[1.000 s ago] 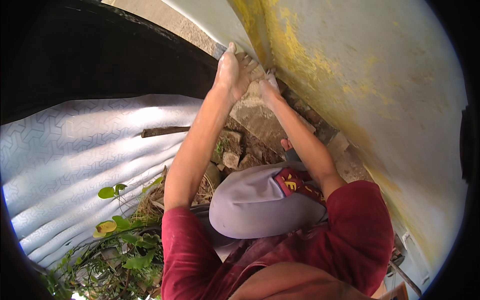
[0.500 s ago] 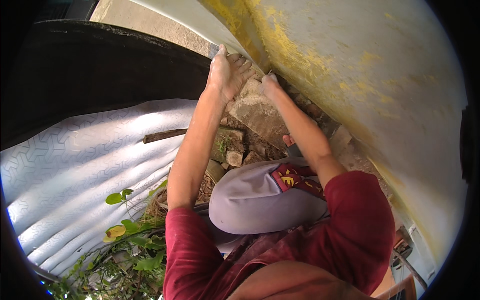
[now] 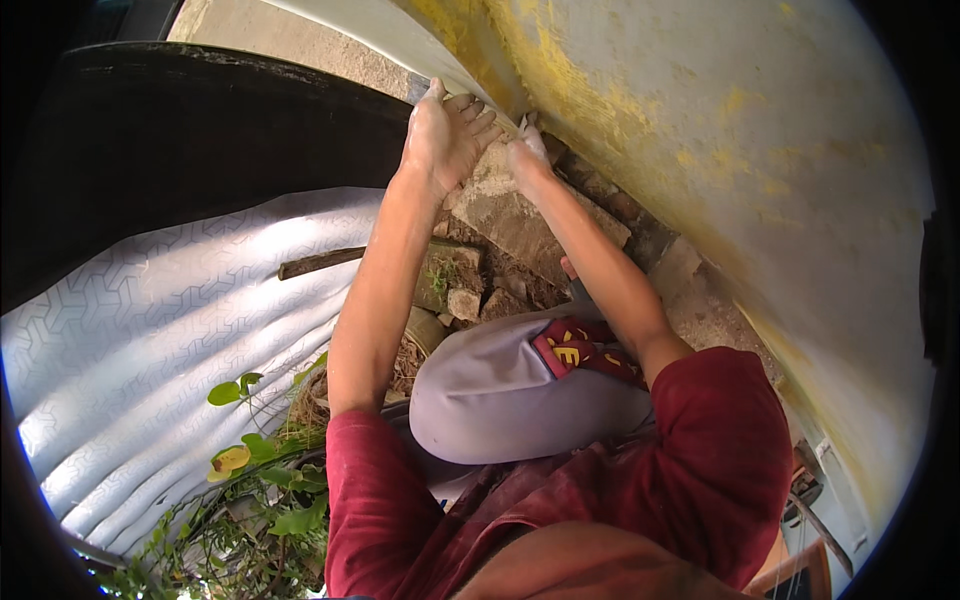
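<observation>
My left hand [image 3: 440,138], whitish with dust, is open with its palm turned up and right and its fingers spread. Its fingertips lie close to the lower edge of a pale wall with yellow patches [image 3: 590,90]. Just to its right, my right hand [image 3: 526,152], also dusty, is at the foot of that wall near the corner. Its fingers look bent together, and whatever they may hold is too small to make out. Beneath both hands lies a rough stone slab [image 3: 515,220].
A large black curved panel [image 3: 200,150] and a wavy silvery sheet [image 3: 200,270] stand on the left. A stick [image 3: 320,262], stones [image 3: 464,303] and leafy plants [image 3: 265,450] lie lower. My bent knee in grey trousers [image 3: 500,400] is below the hands.
My right hand has moved slightly up and left along the wall's foot, and its wrist has turned. My left hand stays spread, a little higher and further left. The view has shifted slightly.
</observation>
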{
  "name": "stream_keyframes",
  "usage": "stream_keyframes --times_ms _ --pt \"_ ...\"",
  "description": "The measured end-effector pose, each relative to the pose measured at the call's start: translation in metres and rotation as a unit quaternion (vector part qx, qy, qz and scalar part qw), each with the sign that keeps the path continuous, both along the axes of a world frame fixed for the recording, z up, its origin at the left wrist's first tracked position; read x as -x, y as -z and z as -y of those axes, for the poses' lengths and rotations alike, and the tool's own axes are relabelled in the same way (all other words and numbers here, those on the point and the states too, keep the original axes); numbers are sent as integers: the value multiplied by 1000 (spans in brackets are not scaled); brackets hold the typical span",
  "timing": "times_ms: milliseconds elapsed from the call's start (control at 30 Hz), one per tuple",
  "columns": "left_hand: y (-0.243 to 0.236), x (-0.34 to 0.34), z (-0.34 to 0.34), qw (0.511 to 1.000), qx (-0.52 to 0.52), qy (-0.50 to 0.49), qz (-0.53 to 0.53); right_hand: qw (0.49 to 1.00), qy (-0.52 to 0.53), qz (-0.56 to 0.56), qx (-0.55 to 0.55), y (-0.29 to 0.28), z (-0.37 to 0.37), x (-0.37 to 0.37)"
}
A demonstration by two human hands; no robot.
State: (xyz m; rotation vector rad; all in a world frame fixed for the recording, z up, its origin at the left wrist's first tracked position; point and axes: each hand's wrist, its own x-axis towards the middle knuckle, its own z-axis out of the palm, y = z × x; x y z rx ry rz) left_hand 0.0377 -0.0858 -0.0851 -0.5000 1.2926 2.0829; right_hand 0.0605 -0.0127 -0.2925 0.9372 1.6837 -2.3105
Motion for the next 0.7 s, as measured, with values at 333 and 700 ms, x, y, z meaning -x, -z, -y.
stream_keyframes --times_ms 333,700 --pt "-10 2 0 998 49 -9 -26 992 -60 -61 -87 -63 4 -12" --pt "-28 3 4 994 104 12 -27 990 -102 -95 -30 -98 -12 -5"
